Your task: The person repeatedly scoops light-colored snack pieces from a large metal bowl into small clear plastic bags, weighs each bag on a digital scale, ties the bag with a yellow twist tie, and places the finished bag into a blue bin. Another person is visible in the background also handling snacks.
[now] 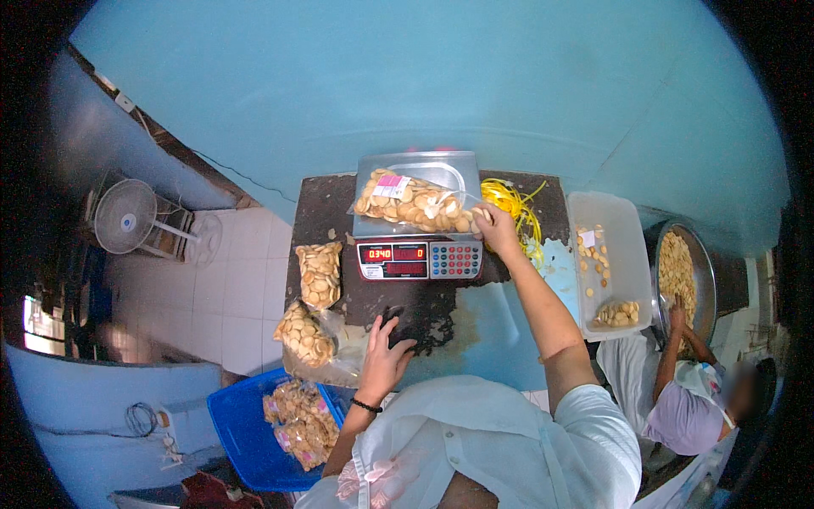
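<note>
A clear plastic bag of round, flat, pale biscuits (pixel 413 205) with a pink-and-white label lies on the steel pan of a digital scale (pixel 420 259), whose red display is lit. At the bag's right end my right hand (pixel 496 229) has its fingers closed around a few biscuits by the bag's mouth. Lower down, my left hand (pixel 386 356) hovers over the table (pixel 470 324) with its fingers spread, holding nothing. A filled bag (pixel 319 275) and another bag with a loose plastic top (pixel 305 337) lie at the table's left edge.
Yellow plastic ribbon (pixel 509 200) lies right of the scale. A translucent bin (pixel 610 254) holds loose biscuits and a small bag. A co-worker (pixel 687 407) reaches into a big metal basin of biscuits (pixel 677 267). A blue crate (pixel 235 420) holds labelled bags; a fan (pixel 127 216) stands far left.
</note>
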A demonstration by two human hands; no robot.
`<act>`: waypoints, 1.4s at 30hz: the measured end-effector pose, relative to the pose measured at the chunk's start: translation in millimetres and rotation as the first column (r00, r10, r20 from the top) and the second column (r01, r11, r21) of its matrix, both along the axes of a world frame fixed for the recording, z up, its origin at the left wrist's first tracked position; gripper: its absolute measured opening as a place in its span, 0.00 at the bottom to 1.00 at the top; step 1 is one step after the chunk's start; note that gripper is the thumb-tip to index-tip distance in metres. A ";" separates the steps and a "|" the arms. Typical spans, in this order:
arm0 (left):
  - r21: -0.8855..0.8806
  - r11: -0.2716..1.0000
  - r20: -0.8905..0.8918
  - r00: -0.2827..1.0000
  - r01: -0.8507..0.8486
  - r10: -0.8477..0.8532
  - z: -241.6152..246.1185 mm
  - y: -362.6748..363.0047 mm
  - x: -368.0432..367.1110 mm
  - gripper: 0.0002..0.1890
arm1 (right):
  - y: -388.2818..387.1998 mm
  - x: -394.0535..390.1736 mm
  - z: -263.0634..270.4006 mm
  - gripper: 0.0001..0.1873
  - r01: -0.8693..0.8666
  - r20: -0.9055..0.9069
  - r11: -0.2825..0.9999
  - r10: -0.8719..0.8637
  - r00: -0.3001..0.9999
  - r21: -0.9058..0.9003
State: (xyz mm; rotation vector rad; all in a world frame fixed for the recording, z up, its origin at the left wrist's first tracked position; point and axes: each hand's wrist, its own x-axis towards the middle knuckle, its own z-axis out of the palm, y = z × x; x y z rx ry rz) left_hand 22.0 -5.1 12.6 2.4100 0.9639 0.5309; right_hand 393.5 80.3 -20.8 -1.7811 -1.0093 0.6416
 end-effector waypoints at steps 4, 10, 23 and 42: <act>-0.018 0.999 0.028 0.999 0.027 -0.026 -0.4 1.2 18.4 0.15 | -28.5 3.4 3.2 0.10 0.176 -0.712 0.977 -0.039 0.701 0.120; -0.003 0.993 0.019 0.993 0.120 -0.120 -3.6 -3.9 56.3 0.13 | -115.7 65.0 -10.5 0.12 0.337 -0.812 0.938 -0.132 0.569 0.083; -0.023 0.974 -0.046 0.972 0.227 -0.228 -3.8 -7.4 89.3 0.13 | -287.6 305.4 13.4 0.39 0.889 -0.581 0.434 -0.691 0.430 0.143; -0.203 0.970 0.254 0.964 0.137 -0.083 22.0 -8.8 -10.9 0.09 | -3.9 -79.3 170.1 0.09 -0.365 0.470 0.805 0.123 0.874 0.467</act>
